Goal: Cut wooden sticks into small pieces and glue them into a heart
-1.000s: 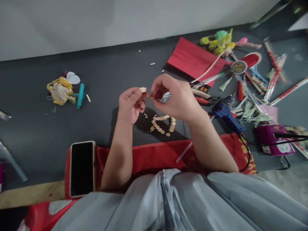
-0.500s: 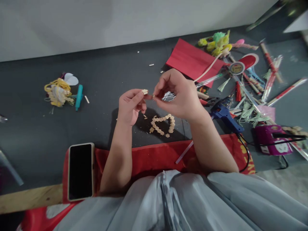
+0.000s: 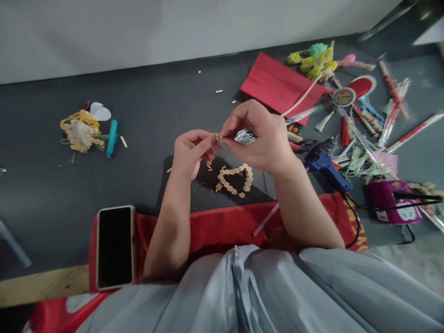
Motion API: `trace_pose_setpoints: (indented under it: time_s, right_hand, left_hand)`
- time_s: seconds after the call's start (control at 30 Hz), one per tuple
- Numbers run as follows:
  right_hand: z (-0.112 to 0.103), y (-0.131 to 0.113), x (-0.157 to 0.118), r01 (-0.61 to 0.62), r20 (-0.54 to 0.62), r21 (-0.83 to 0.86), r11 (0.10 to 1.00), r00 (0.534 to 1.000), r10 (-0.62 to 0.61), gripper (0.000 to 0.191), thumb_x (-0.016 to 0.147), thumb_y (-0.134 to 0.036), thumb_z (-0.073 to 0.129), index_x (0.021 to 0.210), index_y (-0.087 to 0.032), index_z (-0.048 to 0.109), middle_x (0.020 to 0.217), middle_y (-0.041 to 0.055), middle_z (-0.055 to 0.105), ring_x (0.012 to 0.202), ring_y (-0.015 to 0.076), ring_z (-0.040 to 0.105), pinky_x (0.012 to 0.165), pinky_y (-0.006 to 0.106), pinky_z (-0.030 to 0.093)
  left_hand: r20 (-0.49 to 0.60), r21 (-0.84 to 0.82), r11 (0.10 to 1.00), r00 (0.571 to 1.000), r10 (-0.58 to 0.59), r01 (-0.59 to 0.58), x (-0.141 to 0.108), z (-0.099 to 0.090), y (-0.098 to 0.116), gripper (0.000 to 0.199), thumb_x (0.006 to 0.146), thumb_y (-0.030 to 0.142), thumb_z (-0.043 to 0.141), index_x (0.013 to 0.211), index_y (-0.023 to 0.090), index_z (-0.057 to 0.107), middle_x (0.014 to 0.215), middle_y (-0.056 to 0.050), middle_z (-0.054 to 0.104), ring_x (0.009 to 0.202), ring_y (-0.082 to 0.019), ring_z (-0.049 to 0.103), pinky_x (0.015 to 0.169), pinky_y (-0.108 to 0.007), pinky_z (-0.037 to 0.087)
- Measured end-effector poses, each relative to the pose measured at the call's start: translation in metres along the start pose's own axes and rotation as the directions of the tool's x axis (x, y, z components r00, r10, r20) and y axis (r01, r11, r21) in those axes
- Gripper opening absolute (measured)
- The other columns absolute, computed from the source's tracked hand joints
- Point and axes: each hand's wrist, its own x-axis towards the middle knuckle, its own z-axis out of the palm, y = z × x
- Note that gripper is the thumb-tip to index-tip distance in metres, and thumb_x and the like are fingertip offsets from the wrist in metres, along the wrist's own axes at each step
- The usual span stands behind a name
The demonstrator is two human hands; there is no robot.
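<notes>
My left hand point(image 3: 191, 150) pinches a small cluster of beige pieces point(image 3: 218, 136) between thumb and index finger. Against the right side of that cluster, my right hand point(image 3: 258, 134) has its thumb and fingertips pressed together; a tiny pale piece seems to be between them, too small to make out well. Below both hands, a heart-shaped outline of beige beads point(image 3: 247, 178) lies on the dark table point(image 3: 145, 115). A few loose beige bits are beside it.
Red paper point(image 3: 277, 81), a blue glue gun point(image 3: 324, 162), a purple device point(image 3: 391, 203) and tasselled sticks lie to the right. Yellow cord point(image 3: 83, 129) and a teal tube point(image 3: 112, 138) are at left. A phone point(image 3: 115, 247) rests on red cloth point(image 3: 222, 226) near the front edge.
The cluster in my left hand has turned and moved right, up against my right fingertips. My right hand has barely moved, and the view has shifted slightly.
</notes>
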Motion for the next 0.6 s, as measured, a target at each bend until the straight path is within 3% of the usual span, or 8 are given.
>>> trace_pose_setpoints:
  time_s: [0.6]
  right_hand:
    - [0.0045,0.009,-0.0013,-0.057,-0.007,-0.006,0.998,0.998,0.057,0.018,0.081,-0.02,0.065,0.093,-0.025,0.053,0.085,-0.0006,0.065,0.078,0.0155,0.066,0.078,0.035,0.059]
  left_hand:
    - [-0.026,0.031,0.999,0.999,-0.031,0.032,-0.002,-0.0002,0.0037,0.05,0.048,0.054,0.093,0.063,0.016,0.063,0.05,0.003,0.065,0.034,-0.006,0.052,0.032,-0.016,0.04]
